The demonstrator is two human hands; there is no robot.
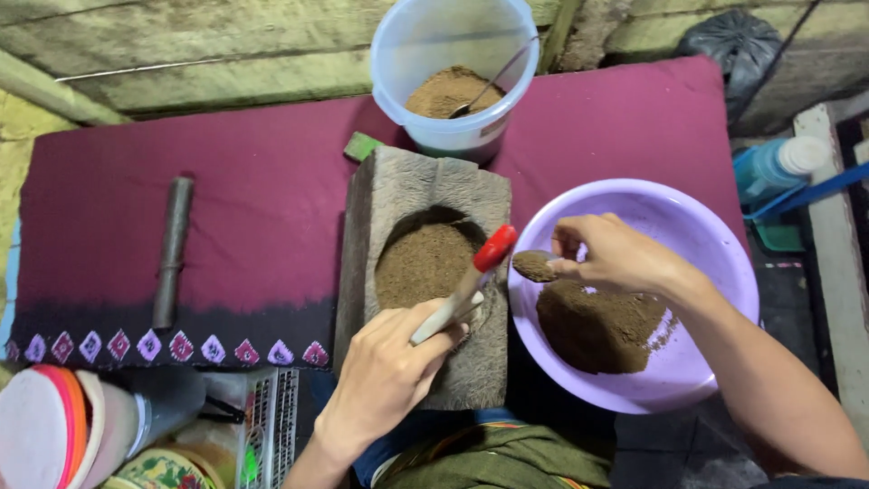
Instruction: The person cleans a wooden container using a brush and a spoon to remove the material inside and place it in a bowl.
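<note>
- The right hand, right of centre, is pinching a spoon heaped with brown powder, hovering over the purple basin.
- The left hand, lower centre, is clamped around a red-tipped tool, resting on the stone mould.
- Keeping the spoon level should be avoiding spills; steadying the mould looks wise.

Hidden or cut off, as seen over my own hands:
- Spoon: handle buried in my right hand; only the heaped bowl shows.
- Red-tipped tool: lower end covered by my left hand.
- Wooden mortar block: near end behind my left hand.
- Blue bottle: partly behind a blue bar.
- Containers, bottom left: cropped by the frame.
</note>
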